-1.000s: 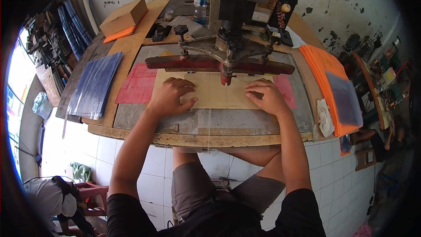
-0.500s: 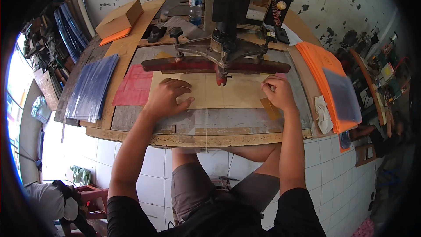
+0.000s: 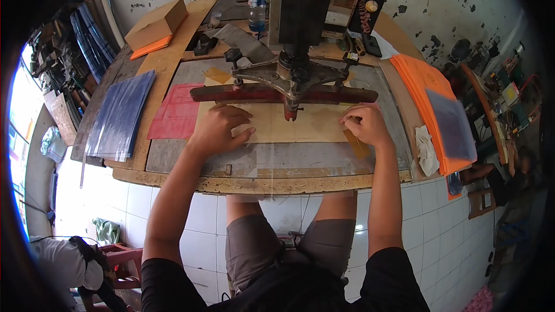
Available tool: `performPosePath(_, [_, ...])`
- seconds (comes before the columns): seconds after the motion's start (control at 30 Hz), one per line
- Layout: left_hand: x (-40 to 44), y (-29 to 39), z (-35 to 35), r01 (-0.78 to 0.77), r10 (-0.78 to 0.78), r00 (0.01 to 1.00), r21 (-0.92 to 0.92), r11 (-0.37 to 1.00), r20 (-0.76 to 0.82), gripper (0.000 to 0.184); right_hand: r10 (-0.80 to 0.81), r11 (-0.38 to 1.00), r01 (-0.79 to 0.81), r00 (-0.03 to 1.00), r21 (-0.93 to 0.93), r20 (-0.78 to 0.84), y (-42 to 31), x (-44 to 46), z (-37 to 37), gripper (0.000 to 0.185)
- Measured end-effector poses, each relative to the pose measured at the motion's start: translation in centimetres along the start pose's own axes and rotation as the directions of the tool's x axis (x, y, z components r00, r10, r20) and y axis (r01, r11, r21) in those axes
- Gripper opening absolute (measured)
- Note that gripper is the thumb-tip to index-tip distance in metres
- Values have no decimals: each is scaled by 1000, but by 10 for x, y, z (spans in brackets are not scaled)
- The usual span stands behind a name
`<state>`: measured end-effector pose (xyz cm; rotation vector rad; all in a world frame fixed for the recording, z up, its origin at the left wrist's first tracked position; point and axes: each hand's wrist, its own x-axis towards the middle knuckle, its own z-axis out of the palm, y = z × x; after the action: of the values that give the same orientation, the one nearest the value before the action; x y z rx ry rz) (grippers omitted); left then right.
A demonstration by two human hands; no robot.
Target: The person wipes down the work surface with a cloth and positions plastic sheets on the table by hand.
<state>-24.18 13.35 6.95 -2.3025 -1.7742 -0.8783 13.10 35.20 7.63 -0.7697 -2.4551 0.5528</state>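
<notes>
My left hand (image 3: 221,129) lies on the left part of a tan sheet (image 3: 300,132), thumb and fingers apart. At the sheet's right end, my right hand (image 3: 368,125) has its fingers curled and pressed together; whatever they pinch, if anything, is hidden. Just beyond both hands stretches the long red bar (image 3: 248,92) of a press, low over the sheet's far edge. Whether the bar touches the sheet, I cannot tell. A red sheet (image 3: 173,117) sticks out at the left. Brown tape (image 3: 358,145) is stuck near my right hand. Thin clear plastic seems to hang over the table's front edge.
Blue-tinted plastic sheets (image 3: 120,118) lie at the left, below a cardboard box (image 3: 156,25). Orange folders (image 3: 425,89) and a white cloth (image 3: 426,150) are at the right. A water bottle (image 3: 258,8) stands behind. Another person (image 3: 75,263) is at lower left.
The press bar has come down and a little towards me. My right knee has swung inwards. Both hands have stayed almost in place.
</notes>
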Motion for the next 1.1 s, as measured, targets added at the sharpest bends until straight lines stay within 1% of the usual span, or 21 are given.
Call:
performPosePath(0.07, [0,0,0,-5,5,1000,7,1000,1,28,-8,1000,8,1000,0,-6,0,0,1,15])
performPosePath(0.17, [2,3,-3,-19,19,1000,11,1000,-2,20,-9,1000,10,1000,12,-13,-1,1,1,16])
performPosePath(0.27, [1,0,-1,5,-4,1000,-8,1000,10,28,7,999,-7,1000,33,-17,-4,1,1,16])
performPosePath(0.5, [1,5,-1,-16,16,1000,8,1000,-18,27,31,999,-31,999,11,-24,5,-1,6,20])
performPosePath(0.57, [1,5,-3,-40,41,999,32,999,-28,25,32,999,-31,998,13,-55,5,-7,8,20])
performPosePath(0.63, [-2,4,-6,-12,12,999,6,1000,-36,22,24,1000,-23,994,11,-105,-6,-20,10,19])
performPosePath(0.73, [-15,19,-15,30,-31,996,-22,999,-86,18,150,988,-143,977,55,-151,-36,-54,2,17])
performPosePath(0.77, [-24,29,-20,43,-46,994,-30,999,-104,18,20,999,-29,965,-30,-263,-37,-70,6,17])
performPosePath(0.8, [-38,46,-26,81,-92,986,-82,993,-141,19,-114,990,74,926,-123,-360,-36,-86,9,17])
performPosePath(0.83, [-51,71,-35,93,-133,980,-247,965,-151,18,-123,985,60,905,-164,-408,-39,-101,9,18])
performPosePath(0.87, [-65,99,-42,104,-179,973,-406,908,-149,18,-130,979,42,883,-199,-452,-44,-116,8,19])
performPosePath(0.9, [-85,122,-46,87,-171,983,-670,738,-61,31,-132,973,19,862,-229,-490,-46,-127,11,20])
performPosePath(0.93, [-102,149,-41,7,-85,996,-926,377,-27,58,-113,973,-10,850,-231,-514,-43,-135,17,20])
performPosePath(0.97, [-98,174,-31,-153,45,988,-970,191,-147,76,-97,971,-37,839,-234,-536,-41,-142,23,21])
performPosePath(1.0, [-95,199,-22,-260,176,948,-964,-57,-266,94,-89,969,-57,828,-241,-554,-39,-145,28,22])
performPosePath(1.03, [-92,223,-12,-285,299,878,-910,-300,-373,112,-88,971,-65,796,-229,-598,-37,-148,35,25])
performPosePath(1.07, [-82,244,-24,-228,317,891,-924,-307,-325,105,-88,973,-73,760,-219,-644,-33,-150,44,28])
performPosePath(1.1, [-75,283,-20,-265,174,911,-855,-447,-374,98,-92,973,-81,720,-214,-688,-29,-152,50,31])
